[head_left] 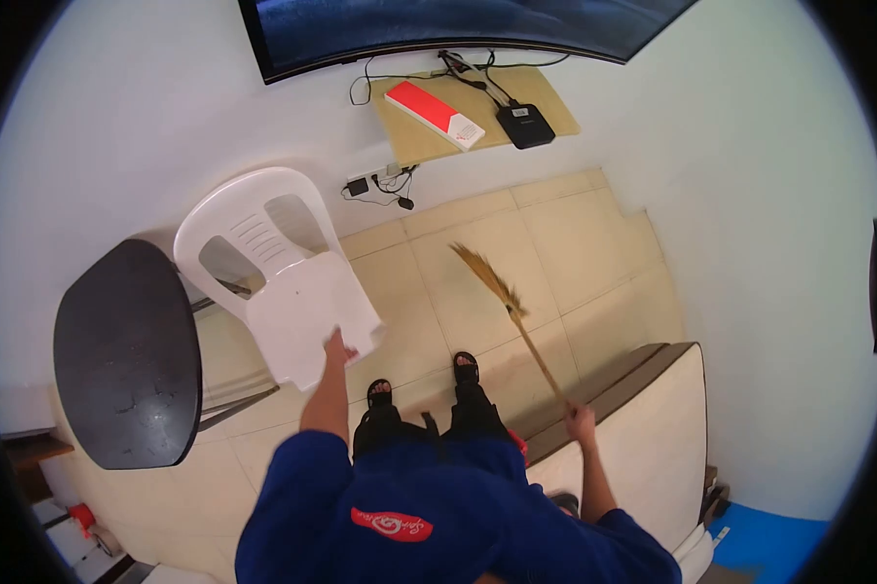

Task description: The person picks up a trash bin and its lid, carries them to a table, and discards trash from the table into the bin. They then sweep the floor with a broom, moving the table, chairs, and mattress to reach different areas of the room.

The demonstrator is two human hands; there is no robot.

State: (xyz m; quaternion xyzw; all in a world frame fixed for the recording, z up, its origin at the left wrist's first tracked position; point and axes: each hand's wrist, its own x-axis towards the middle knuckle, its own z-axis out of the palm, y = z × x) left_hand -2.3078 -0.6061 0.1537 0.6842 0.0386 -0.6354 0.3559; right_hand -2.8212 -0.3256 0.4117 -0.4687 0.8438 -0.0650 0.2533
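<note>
My right hand is closed round the upper end of a broom's thin handle. The broom slants away to the front left, its straw bristles fanned out over the floor tiles. My left hand reaches forward over the front part of a white plastic chair's seat, thumb apart from the fingers. The chair stands upright, its slotted backrest towards the wall. Both sandalled feet are on the floor between the chair and the broom.
A black tabletop with metal legs stands left of the chair. A mattress lies at my right. Ahead, a wall shelf holds a red-and-white box and a black device under a screen. Cables and adapters hang below.
</note>
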